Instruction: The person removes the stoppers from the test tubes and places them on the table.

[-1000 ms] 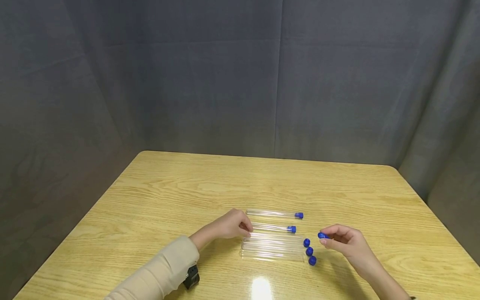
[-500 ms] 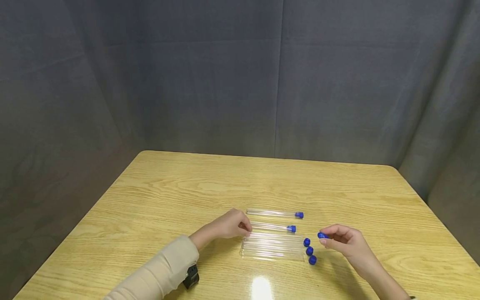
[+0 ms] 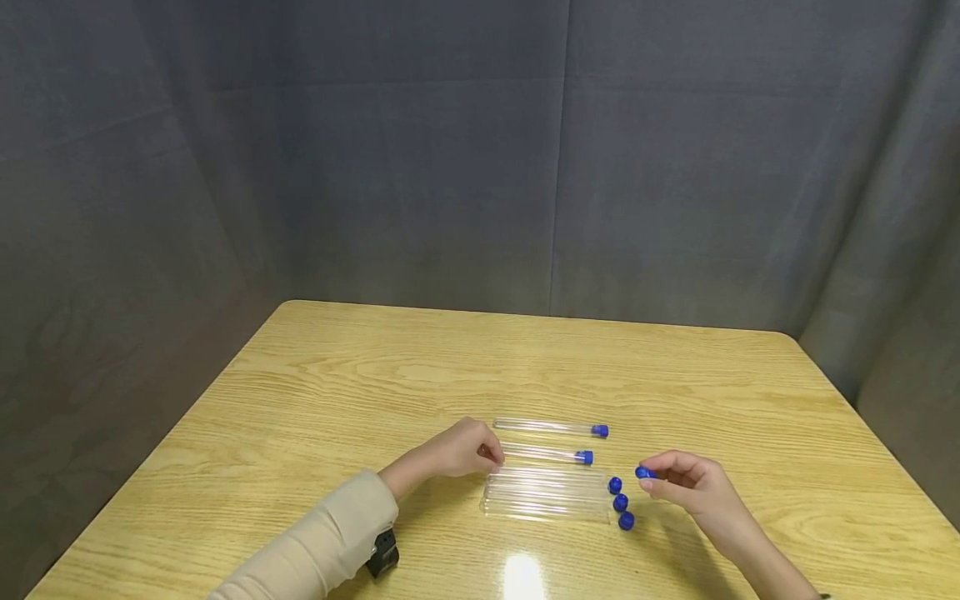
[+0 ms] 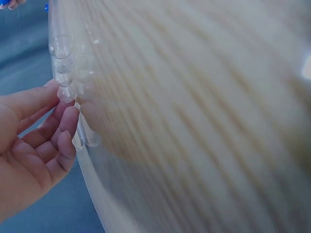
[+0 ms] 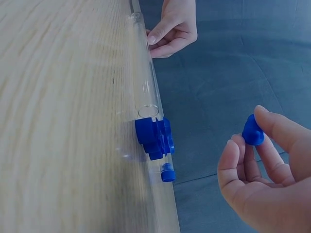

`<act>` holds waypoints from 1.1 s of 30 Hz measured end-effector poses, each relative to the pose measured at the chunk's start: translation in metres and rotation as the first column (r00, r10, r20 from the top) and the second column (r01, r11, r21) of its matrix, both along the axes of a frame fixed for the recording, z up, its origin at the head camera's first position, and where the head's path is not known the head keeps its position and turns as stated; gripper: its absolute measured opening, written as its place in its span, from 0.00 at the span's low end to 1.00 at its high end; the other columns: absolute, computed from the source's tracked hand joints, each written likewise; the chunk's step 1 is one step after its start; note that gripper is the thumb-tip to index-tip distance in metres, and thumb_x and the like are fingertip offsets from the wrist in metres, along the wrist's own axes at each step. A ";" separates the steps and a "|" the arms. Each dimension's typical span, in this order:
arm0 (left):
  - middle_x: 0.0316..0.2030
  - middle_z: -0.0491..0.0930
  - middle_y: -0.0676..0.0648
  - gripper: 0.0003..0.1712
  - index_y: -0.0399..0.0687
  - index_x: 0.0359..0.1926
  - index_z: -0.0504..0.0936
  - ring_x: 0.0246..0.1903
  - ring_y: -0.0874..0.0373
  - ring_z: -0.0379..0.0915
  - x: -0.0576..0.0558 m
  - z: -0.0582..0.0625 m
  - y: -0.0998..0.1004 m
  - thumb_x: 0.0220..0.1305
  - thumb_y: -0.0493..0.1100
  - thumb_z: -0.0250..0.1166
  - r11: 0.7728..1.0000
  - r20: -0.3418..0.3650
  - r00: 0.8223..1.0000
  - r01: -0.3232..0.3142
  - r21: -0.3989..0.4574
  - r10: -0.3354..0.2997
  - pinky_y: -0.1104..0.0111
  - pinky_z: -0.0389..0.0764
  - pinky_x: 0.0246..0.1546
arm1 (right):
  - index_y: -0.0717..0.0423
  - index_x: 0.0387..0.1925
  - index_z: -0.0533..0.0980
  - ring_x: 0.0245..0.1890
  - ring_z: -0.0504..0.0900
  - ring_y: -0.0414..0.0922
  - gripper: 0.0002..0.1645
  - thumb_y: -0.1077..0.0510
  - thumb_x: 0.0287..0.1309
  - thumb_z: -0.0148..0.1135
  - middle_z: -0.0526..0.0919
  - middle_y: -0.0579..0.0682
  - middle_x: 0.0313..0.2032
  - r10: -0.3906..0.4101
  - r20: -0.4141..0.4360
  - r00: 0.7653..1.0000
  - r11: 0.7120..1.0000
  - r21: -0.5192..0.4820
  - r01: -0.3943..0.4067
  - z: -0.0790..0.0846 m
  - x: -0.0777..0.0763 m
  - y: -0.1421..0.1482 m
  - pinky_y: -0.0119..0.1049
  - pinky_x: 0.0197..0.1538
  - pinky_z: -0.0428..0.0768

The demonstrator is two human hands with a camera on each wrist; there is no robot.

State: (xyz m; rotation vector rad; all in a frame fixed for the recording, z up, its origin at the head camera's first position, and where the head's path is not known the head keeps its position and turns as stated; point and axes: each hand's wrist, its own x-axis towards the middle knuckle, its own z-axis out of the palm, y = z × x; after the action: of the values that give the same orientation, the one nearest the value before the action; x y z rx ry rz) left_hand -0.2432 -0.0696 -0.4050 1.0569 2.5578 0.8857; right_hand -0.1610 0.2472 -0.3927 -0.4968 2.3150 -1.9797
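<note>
At the closed ends of the clear test tubes [image 3: 551, 493], my left hand [image 3: 465, 447] pinches the rounded tip of one tube [image 4: 66, 94] between thumb and fingers. These uncapped tubes lie side by side, with their open mouths to the right. Raised off the tabletop, my right hand [image 3: 693, 487] holds a blue cap [image 5: 253, 130] between thumb and fingertips. Several loose blue caps [image 3: 620, 502] stand in a short row near the open tube mouths. Just behind lie two tubes with blue caps fitted, one farther back [image 3: 543, 426] and one nearer [image 3: 542, 453].
The wooden table [image 3: 360, 367] has a bright glare spot near its front edge. Grey curtains [image 3: 420, 183] hang behind it and at both sides. A black device [image 3: 384, 553] is at the left wrist, below the beige sleeve [image 3: 322, 533].
</note>
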 end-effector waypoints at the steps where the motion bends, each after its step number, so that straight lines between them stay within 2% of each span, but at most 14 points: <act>1: 0.27 0.80 0.48 0.02 0.38 0.29 0.83 0.27 0.66 0.73 0.000 0.000 0.000 0.53 0.32 0.64 1.000 0.002 1.000 -0.001 0.001 0.001 0.79 0.73 0.30 | 0.62 0.35 0.77 0.31 0.77 0.38 0.07 0.70 0.53 0.57 0.79 0.42 0.32 0.005 -0.004 1.000 1.000 -0.004 -0.005 0.000 0.000 0.000 0.31 0.35 0.77; 9: 0.26 0.79 0.50 0.03 0.38 0.30 0.83 0.25 0.67 0.71 0.002 0.003 -0.001 0.54 0.33 0.64 0.999 0.041 0.999 -0.023 0.045 0.021 0.78 0.73 0.29 | 0.60 0.34 0.77 0.31 0.78 0.38 0.07 0.69 0.52 0.59 0.80 0.41 0.32 -0.017 0.032 0.999 1.000 0.010 0.016 -0.002 -0.001 0.000 0.31 0.35 0.77; 16: 0.28 0.80 0.51 0.05 0.38 0.33 0.83 0.26 0.66 0.71 0.002 0.007 -0.004 0.57 0.35 0.62 0.998 0.058 0.998 -0.037 0.060 0.034 0.76 0.73 0.28 | 0.62 0.40 0.77 0.33 0.78 0.38 0.10 0.69 0.54 0.56 0.80 0.42 0.35 -0.007 -0.005 1.000 1.000 0.022 0.007 -0.004 -0.003 -0.001 0.30 0.36 0.77; 20: 0.27 0.79 0.52 0.07 0.39 0.34 0.83 0.25 0.65 0.71 0.000 0.009 -0.007 0.59 0.37 0.60 0.997 0.078 0.996 -0.038 0.063 0.033 0.75 0.73 0.26 | 0.68 0.45 0.74 0.36 0.78 0.40 0.14 0.66 0.58 0.55 0.80 0.40 0.39 -0.023 -0.001 1.000 0.997 0.073 0.023 -0.003 -0.006 -0.001 0.31 0.37 0.77; 24: 0.27 0.79 0.50 0.07 0.38 0.34 0.82 0.25 0.62 0.73 -0.001 0.012 -0.010 0.60 0.37 0.59 0.996 0.090 0.995 -0.038 0.084 0.030 0.74 0.73 0.25 | 0.75 0.48 0.69 0.36 0.78 0.41 0.19 0.63 0.61 0.52 0.79 0.40 0.40 -0.001 0.010 1.000 0.994 0.109 0.000 -0.002 -0.012 -0.003 0.34 0.38 0.77; 28: 0.28 0.80 0.47 0.08 0.36 0.35 0.82 0.25 0.56 0.76 -0.001 0.014 -0.012 0.60 0.37 0.58 0.993 0.147 0.989 -0.047 0.110 0.031 0.71 0.76 0.25 | 0.79 0.48 0.66 0.36 0.77 0.41 0.21 0.63 0.61 0.51 0.79 0.45 0.39 0.005 0.025 1.000 0.992 0.124 -0.008 -0.002 -0.017 -0.004 0.36 0.37 0.77; 33: 0.29 0.80 0.44 0.09 0.35 0.36 0.81 0.26 0.53 0.77 0.000 0.018 -0.015 0.61 0.37 0.58 0.986 0.246 0.967 -0.099 0.137 0.063 0.67 0.78 0.27 | 0.79 0.48 0.66 0.36 0.78 0.39 0.21 0.63 0.60 0.52 0.79 0.57 0.40 -0.021 0.048 0.999 0.986 0.164 0.013 0.000 -0.024 -0.005 0.35 0.38 0.77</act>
State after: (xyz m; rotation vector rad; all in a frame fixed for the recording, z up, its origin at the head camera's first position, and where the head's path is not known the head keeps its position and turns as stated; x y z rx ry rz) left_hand -0.2429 -0.0846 -0.3872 0.8282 2.3764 1.1651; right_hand -0.1848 0.2420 -0.3931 -0.4125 2.4323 -1.7666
